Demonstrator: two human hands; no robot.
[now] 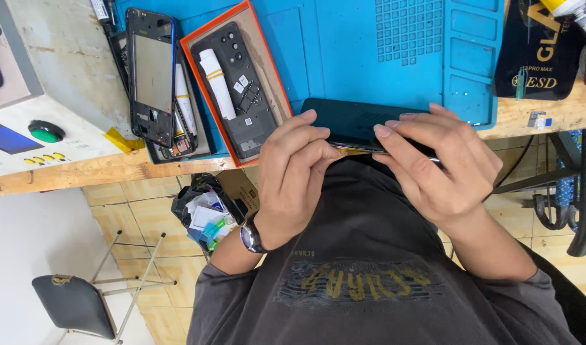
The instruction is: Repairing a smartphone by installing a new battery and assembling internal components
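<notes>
Glossy black glass phone [357, 121] on a matt blue rubber mat [344, 45]; rough, worn wooden bench [69, 172]

Your wooden workbench [76, 171] runs across the frame's upper half. Directly on it: a blue silicone work mat [344, 51] at centre top, a white control box with a green button [24, 128] upper left, a black glossy pouch [539, 51] upper right.

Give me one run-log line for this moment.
left hand: grips dark phone edge | right hand: presses thin tool at same edge | phone: on blue mat
</notes>
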